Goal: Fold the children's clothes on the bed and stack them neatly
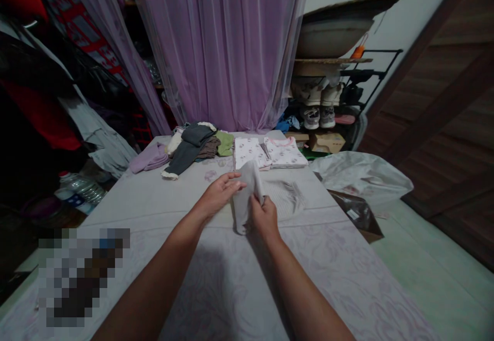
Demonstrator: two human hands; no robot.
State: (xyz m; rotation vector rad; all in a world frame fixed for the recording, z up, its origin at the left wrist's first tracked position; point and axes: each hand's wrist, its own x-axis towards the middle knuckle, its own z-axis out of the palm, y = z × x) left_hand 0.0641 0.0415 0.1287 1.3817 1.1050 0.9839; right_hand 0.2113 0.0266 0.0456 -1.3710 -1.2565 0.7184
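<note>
A light grey folded garment (247, 212) is held up on edge above the bed; its exact kind does not show. My right hand (265, 218) grips its right side, with thumb and fingers closed on the fabric. My left hand (222, 194) is at its left side, fingers stretched out and touching or nearly touching the cloth. Just right of it, a pale striped garment (281, 197) lies flat. Behind are two neat stacks of white printed baby clothes, the left stack (247, 150) and the pink-trimmed right stack (285, 153).
Dark grey clothing (189, 148), a green piece (224, 143) and a folded purple piece (149, 157) lie at the bed's back left. A purple curtain (224, 48) hangs behind. At right stand a shoe rack (332, 63), a clear plastic bag (363, 176) and an open box (370, 228).
</note>
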